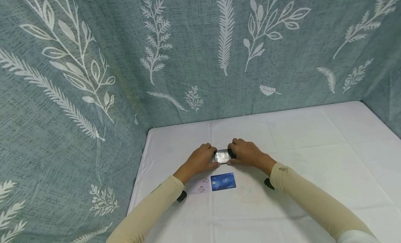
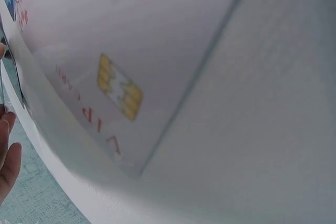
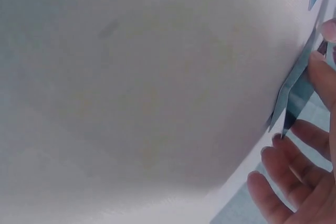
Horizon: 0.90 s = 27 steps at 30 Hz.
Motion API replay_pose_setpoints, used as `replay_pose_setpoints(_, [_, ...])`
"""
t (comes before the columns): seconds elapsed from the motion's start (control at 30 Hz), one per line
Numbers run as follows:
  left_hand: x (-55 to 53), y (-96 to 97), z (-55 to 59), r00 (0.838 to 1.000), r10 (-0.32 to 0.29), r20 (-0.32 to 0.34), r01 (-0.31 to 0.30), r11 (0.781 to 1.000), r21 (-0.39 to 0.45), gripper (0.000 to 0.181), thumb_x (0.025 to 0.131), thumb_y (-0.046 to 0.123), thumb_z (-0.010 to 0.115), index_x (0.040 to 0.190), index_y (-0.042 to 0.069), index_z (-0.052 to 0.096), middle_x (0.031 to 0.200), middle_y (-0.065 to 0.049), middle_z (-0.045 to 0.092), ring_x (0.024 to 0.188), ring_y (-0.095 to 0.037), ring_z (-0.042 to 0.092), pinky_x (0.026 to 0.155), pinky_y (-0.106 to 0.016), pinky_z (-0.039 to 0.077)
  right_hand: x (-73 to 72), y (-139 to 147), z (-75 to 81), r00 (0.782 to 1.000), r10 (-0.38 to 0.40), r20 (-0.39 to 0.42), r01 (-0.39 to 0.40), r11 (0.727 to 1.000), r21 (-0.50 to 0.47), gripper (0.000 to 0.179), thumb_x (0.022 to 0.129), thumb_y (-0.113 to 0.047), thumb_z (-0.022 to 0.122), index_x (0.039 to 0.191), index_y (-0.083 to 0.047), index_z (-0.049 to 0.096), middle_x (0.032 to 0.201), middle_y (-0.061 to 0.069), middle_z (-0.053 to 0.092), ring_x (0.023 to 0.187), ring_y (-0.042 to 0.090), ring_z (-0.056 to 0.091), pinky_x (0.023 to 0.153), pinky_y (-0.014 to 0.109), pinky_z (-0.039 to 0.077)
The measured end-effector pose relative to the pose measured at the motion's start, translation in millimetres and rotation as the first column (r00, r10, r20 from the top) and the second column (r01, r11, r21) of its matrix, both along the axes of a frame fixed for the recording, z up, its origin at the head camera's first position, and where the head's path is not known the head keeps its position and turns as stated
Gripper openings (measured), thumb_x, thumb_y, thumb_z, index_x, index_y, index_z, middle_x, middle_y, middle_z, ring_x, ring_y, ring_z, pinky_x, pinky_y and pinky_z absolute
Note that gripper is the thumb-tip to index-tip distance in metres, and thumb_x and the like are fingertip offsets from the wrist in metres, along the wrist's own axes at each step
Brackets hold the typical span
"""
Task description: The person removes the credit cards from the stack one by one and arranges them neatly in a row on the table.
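A thin, shiny, dark-edged card (image 1: 223,156) is between both hands over the white table. My left hand (image 1: 200,159) pinches its left end, thumb at the near edge and fingers at the far edge. My right hand (image 1: 247,153) pinches the right end likewise. In the right wrist view the glossy card (image 3: 300,94) appears edge-on, in what look like two thin layers; several fingertips of the right hand (image 3: 307,179) spread beyond it. Nearer the body lies a blue VIP card (image 1: 223,182). Left of it is a pale pink card (image 1: 200,186), whose gold chip (image 2: 119,86) shows in the left wrist view.
The white cloth-covered table (image 1: 300,145) ends at a teal leaf-patterned curtain (image 1: 200,62) behind and at the left. A black wrist device (image 1: 181,196) sits under the left forearm, another (image 1: 268,183) under the right.
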<state>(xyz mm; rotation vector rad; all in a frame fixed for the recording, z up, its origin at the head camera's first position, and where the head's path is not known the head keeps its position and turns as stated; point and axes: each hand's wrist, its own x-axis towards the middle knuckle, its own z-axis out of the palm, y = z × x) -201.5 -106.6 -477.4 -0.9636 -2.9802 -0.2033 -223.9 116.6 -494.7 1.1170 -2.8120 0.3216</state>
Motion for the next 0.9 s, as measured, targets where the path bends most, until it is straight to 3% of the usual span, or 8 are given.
replay_pose_setpoints(0.9, [4.5, 5.8, -3.5, 1.0, 0.006, 0.021, -0.006, 1.0, -0.009, 0.056, 0.082, 0.048, 0.067, 0.12, 0.007, 0.06, 0.103, -0.001, 0.056, 0.087, -0.011, 0.048, 0.074, -0.026, 0.045, 7.6, 11, 7.0, 1.0, 0.019, 0.021, -0.02, 0.999, 0.026, 0.062, 0.074, -0.055, 0.073, 0.113, -0.008, 0.061, 0.094, 0.003, 0.054, 0.077, 0.014, 0.05, 0.058, 0.028, 0.045])
